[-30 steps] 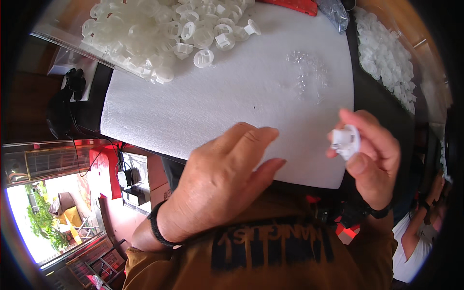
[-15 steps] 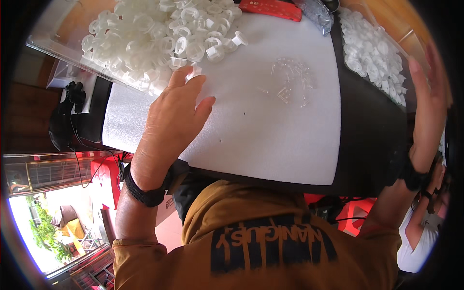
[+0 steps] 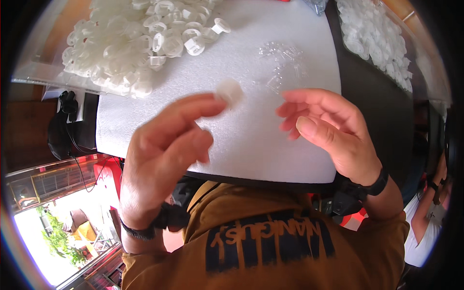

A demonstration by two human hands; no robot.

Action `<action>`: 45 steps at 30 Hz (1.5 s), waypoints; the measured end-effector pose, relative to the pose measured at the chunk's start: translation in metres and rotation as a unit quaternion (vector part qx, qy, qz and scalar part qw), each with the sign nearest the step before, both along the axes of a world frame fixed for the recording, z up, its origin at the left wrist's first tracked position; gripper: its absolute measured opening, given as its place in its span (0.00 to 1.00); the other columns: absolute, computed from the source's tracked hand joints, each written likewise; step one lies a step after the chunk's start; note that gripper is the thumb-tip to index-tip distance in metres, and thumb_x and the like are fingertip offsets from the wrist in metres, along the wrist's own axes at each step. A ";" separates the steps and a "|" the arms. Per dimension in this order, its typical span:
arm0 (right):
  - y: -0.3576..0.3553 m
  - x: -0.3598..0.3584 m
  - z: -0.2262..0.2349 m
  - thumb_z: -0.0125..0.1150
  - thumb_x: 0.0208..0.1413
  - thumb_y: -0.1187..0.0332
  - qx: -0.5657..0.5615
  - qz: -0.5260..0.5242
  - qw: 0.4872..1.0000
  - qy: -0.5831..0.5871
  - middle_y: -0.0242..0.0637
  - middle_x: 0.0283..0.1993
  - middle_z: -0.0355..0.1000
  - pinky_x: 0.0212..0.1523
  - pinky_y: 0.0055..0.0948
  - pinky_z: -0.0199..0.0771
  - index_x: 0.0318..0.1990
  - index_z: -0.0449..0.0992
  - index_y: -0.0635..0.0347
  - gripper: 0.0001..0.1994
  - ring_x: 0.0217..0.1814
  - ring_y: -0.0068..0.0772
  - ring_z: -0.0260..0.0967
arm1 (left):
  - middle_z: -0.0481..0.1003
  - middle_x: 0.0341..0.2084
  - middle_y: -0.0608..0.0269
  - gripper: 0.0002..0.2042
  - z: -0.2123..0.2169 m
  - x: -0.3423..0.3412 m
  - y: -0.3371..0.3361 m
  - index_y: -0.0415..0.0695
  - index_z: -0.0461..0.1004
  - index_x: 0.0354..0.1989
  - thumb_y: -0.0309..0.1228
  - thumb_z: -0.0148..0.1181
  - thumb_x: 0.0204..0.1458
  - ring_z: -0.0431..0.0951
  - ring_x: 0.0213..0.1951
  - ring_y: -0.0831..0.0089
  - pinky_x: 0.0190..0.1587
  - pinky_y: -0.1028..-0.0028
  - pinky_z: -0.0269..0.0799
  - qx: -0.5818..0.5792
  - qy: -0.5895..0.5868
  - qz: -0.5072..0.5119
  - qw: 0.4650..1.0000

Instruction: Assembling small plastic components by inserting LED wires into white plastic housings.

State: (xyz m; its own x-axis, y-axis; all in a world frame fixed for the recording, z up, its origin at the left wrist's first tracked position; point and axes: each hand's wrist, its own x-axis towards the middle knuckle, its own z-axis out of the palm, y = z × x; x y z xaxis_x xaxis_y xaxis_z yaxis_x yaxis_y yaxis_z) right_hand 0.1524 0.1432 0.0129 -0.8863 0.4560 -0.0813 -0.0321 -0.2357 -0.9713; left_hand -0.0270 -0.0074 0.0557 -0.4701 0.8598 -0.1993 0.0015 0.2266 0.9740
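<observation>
My left hand (image 3: 166, 150) is over the white foam sheet (image 3: 232, 154). At its fingertips is a round white plastic piece (image 3: 229, 93), smeared by motion; the fingers appear to hold it, with the thumb apart below. Facing it, my right hand (image 3: 336, 130) hovers over the sheet's right part, fingers curved and apart, with nothing in it. Several small clear plastic pieces (image 3: 285, 60) lie on the sheet beyond my right hand. A big heap of white ring-shaped plastic parts (image 3: 125, 43) fills the far left.
At the far right, a clear-walled bin (image 3: 423, 58) holds a second pile of white parts (image 3: 374, 43). A dark table (image 3: 377, 125) shows beside the sheet. A black device with cables (image 3: 60, 125) is at the left, and another person's arm (image 3: 427, 208) at the right edge.
My left hand has drawn back from the heap with a white piece. My right hand has come from the right-hand bin to over the sheet and faces the left.
</observation>
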 end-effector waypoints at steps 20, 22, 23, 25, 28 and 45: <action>0.008 0.004 -0.014 0.47 0.59 0.72 -0.258 0.073 0.963 0.020 0.45 0.48 0.69 0.45 0.33 0.73 0.52 0.66 0.68 0.15 0.46 0.36 0.71 | 0.66 0.50 0.55 0.13 -0.030 0.026 0.011 0.35 0.70 0.46 0.21 0.51 0.50 0.69 0.36 0.82 0.35 0.83 0.64 0.028 -0.123 -0.119 0.985; 0.008 0.004 -0.009 0.47 0.58 0.72 -0.294 0.075 0.953 -0.006 0.45 0.49 0.69 0.44 0.31 0.71 0.53 0.65 0.69 0.16 0.47 0.35 0.70 | 0.66 0.50 0.55 0.13 -0.025 0.024 0.010 0.36 0.70 0.46 0.21 0.52 0.50 0.69 0.35 0.83 0.35 0.84 0.63 0.023 -0.101 -0.112 0.988; 0.010 0.004 -0.008 0.47 0.58 0.72 -0.293 0.075 0.953 -0.004 0.45 0.49 0.69 0.44 0.31 0.71 0.53 0.65 0.69 0.16 0.47 0.35 0.70 | 0.66 0.50 0.55 0.14 -0.022 0.022 0.011 0.36 0.70 0.46 0.20 0.52 0.50 0.68 0.34 0.83 0.34 0.84 0.63 0.016 -0.081 -0.104 0.991; 0.013 0.006 -0.005 0.53 0.57 0.69 -0.299 0.140 0.943 -0.038 0.37 0.46 0.71 0.42 0.24 0.69 0.51 0.68 0.67 0.16 0.44 0.24 0.68 | 0.67 0.49 0.55 0.13 -0.014 0.021 0.013 0.36 0.70 0.45 0.20 0.52 0.49 0.68 0.33 0.84 0.33 0.84 0.62 -0.001 -0.043 -0.078 0.996; 0.014 0.008 -0.001 0.53 0.57 0.67 -0.291 0.211 0.931 -0.054 0.35 0.45 0.71 0.40 0.21 0.67 0.52 0.68 0.66 0.17 0.43 0.20 0.67 | 0.68 0.47 0.55 0.14 -0.007 0.018 0.019 0.36 0.70 0.45 0.20 0.53 0.47 0.68 0.31 0.85 0.30 0.83 0.62 -0.034 0.078 -0.061 0.995; 0.016 0.011 0.000 0.53 0.57 0.64 -0.297 0.237 0.923 -0.060 0.29 0.35 0.70 0.32 0.17 0.66 0.49 0.70 0.65 0.16 0.33 0.18 0.67 | 0.65 0.24 0.56 0.05 -0.037 0.001 0.075 0.39 0.64 0.28 0.20 0.51 0.41 0.71 0.28 0.56 0.31 0.63 0.69 -0.044 0.599 -0.217 0.769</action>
State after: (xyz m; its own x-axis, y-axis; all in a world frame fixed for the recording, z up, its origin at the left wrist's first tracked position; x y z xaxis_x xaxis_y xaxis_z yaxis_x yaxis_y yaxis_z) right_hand 0.1637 0.1593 0.0130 -0.9430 -0.1371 -0.3031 0.3110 -0.6871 -0.6566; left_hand -0.0262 0.0676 0.0188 -0.0345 0.9956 0.0870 0.9806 0.0169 0.1953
